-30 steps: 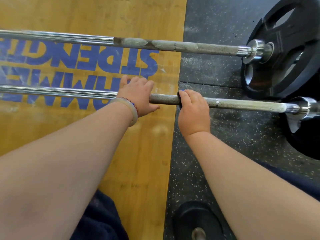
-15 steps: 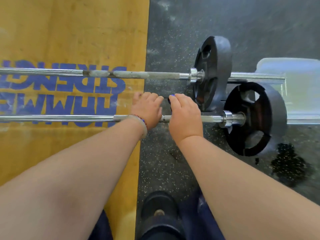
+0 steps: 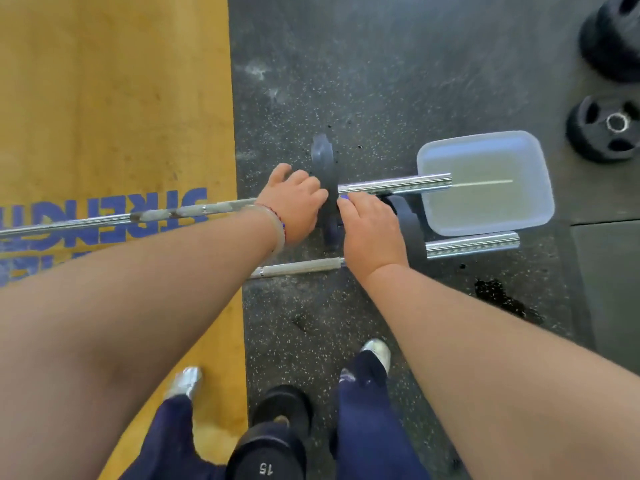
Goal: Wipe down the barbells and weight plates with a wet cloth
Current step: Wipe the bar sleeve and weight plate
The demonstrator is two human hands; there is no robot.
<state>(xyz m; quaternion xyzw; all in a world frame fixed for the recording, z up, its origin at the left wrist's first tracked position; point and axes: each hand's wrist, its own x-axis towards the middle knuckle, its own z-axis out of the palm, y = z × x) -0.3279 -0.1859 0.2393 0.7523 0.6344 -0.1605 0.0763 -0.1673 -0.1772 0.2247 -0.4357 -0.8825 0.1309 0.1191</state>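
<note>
Two barbells lie on the floor side by side. The far barbell (image 3: 394, 183) carries a black weight plate (image 3: 322, 157), seen edge-on. My left hand (image 3: 294, 202) grips that plate from the left, fingers curled at its rim. My right hand (image 3: 372, 233) is just right of the plate, curled over a small blue cloth (image 3: 343, 202) of which only a corner shows. The near barbell (image 3: 471, 244) has its own black plate (image 3: 407, 223), partly hidden by my right hand. Its chalky knurled shaft (image 3: 298, 267) shows between my arms.
A clear plastic tub of water (image 3: 485, 216) sits under the far bar's end. More black plates (image 3: 604, 128) lie at the top right. A 15 dumbbell (image 3: 266, 459) stands between my feet, and a wet patch (image 3: 498, 296) marks the rubber floor. The wooden platform (image 3: 114, 98) is on the left.
Both hands slid right along the near bar, then shifted to the far bar's plate. The view pulled back and rose, showing the tub, my feet and the dumbbell.
</note>
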